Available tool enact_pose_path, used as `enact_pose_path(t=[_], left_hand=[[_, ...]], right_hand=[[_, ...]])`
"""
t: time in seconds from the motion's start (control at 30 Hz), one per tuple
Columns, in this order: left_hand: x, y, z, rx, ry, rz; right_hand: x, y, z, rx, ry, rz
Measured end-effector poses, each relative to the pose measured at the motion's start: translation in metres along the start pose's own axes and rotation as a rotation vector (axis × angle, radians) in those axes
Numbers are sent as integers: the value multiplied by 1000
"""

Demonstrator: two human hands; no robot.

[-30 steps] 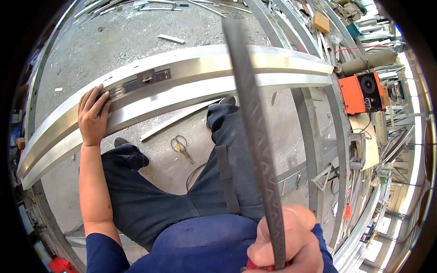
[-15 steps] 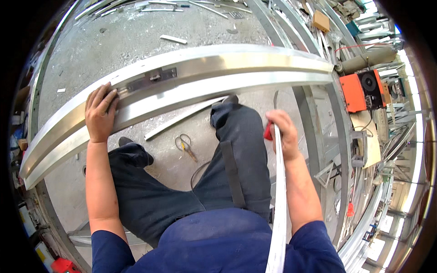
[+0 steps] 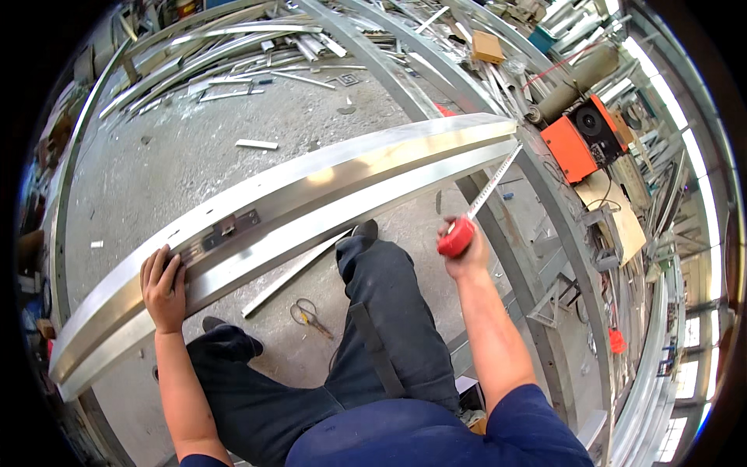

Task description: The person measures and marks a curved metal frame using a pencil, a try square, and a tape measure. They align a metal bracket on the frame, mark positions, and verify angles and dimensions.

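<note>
Here, a person in dark work trousers and a blue top measures a long aluminium profile (image 3: 311, 202) that runs slantwise across the view above a concrete workshop floor (image 3: 194, 156). The left hand (image 3: 165, 284) lies flat on the profile's near edge, fingers spread and closed on nothing, just beside a small dark fitting (image 3: 229, 228) set in the metal. The right hand (image 3: 463, 245) is wrapped around a red tape measure (image 3: 455, 238), its yellow blade (image 3: 494, 180) drawn out towards the profile's far end, where the tip seems to meet the corner.

To read true, the blade would best lie snug along the profile's edge, taut and unbowed, hook seated squarely at the end, while the flat hand keeps the piece from shifting.

The profile is brushed and pale, smooth-faced with stepped lengthwise ribs, catching a warm glare near its middle. The floor is rough, grey and dusty, strewn with metal offcuts. A pair of pliers (image 3: 311, 317) lies on it between the legs, near a thin loose strip (image 3: 292, 272). An orange, box-shaped machine (image 3: 580, 140) stands to the right among steel frames.
</note>
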State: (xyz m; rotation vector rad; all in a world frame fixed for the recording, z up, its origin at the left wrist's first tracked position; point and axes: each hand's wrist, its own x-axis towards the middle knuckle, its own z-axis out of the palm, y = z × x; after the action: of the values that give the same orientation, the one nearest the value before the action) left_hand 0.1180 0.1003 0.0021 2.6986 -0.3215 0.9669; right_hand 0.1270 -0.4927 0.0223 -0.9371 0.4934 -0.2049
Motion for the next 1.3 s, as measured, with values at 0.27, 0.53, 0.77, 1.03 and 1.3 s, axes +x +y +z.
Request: enact_pose_path(t=[0.27,0.53,0.77,1.03,1.3], left_hand=[[3,3,5,9,-4,15],[2,2,2,22,-9,21],[1,-1,7,14,-19,27],[2,0,5,14,-22,40],[6,5,4,-2,-2,38]], right_hand=[[169,-54,2,101,289,10],[262,-75,3,160,302,77],[301,-87,4,123,301,28],[297,-85,11,162,256,100],[252,-40,38,289,160,80]])
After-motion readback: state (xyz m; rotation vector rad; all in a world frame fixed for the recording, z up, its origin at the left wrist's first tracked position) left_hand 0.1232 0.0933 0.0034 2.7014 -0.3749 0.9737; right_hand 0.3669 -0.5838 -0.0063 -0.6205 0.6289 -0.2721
